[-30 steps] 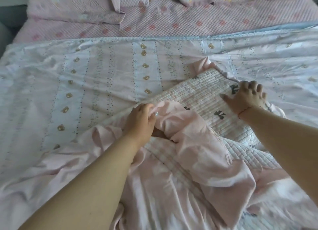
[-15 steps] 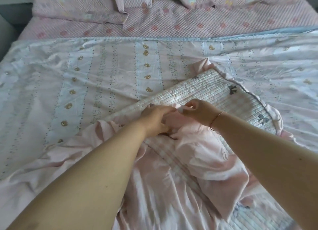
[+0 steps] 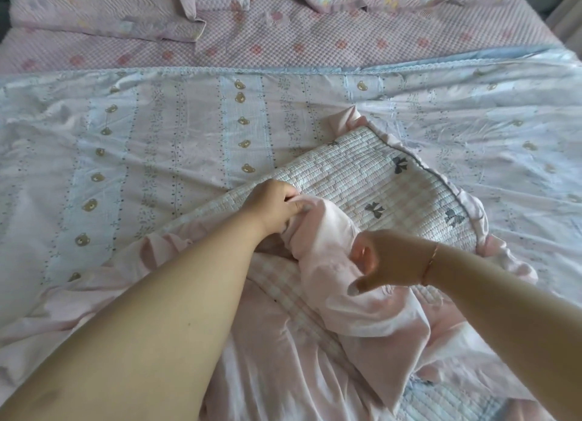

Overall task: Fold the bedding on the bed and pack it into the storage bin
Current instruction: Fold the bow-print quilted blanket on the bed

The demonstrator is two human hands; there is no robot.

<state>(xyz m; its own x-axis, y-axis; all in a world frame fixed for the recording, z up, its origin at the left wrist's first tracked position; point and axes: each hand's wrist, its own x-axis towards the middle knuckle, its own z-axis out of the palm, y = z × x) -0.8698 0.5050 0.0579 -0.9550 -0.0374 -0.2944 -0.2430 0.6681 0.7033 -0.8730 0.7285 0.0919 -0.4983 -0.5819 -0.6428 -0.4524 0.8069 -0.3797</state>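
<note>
Left hand (image 3: pixel 271 206) grip pinching plain pink cotton sheet (image 3: pixel 324 241) at 12 o'clock, right hand (image 3: pixel 382 263) clutching it at 3; uneven pull risks skewing fold.

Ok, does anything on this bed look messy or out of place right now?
Yes. The pink ruffle of the quilted bow-print cover is bunched and twisted where the left hand grips it, and the cover lies askew across the smooth bear-print sheet.

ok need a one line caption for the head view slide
Left hand grips the pink frill of a quilted cover on the bed while the right hand reaches in.
</note>
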